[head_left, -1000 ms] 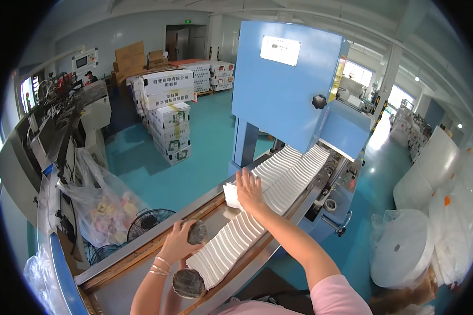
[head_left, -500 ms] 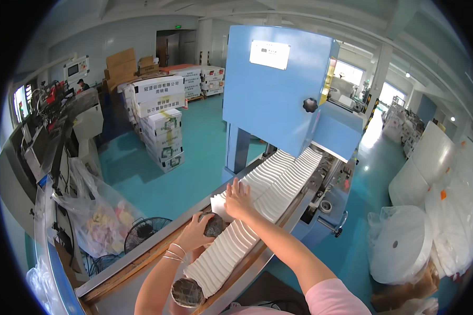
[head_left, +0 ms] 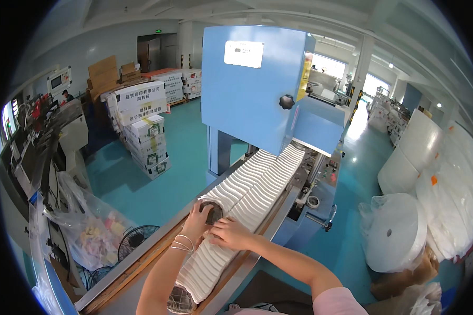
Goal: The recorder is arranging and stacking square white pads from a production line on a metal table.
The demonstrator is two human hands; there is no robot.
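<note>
Two rows of thin white wavy-edged sheets point(head_left: 257, 176) run side by side along a metal-edged trough. My left hand point(head_left: 195, 223) wraps round a dark, round-faced block point(head_left: 211, 212), which stands against the near end of the left row. My right hand point(head_left: 229, 233) lies just right of the block, fingers bent together, fingertips at the block's lower edge. What lies under those fingertips is hidden. A second dark round block point(head_left: 180, 300) stands at the near end of the right row, close to my left forearm.
The rows lead under a blue machine point(head_left: 255, 89) with a black knob point(head_left: 286, 102). A black fan point(head_left: 135, 239) and a plastic bag of scraps point(head_left: 97, 223) stand left. Stacked cartons point(head_left: 144, 128) are farther off. Large white rolls point(head_left: 397, 231) stand right, and a distant person point(head_left: 67, 96) is at far left.
The block in my left hand has moved farther up the trough against the left row. My right hand has come back from the sheets to beside the block. The view has swung right.
</note>
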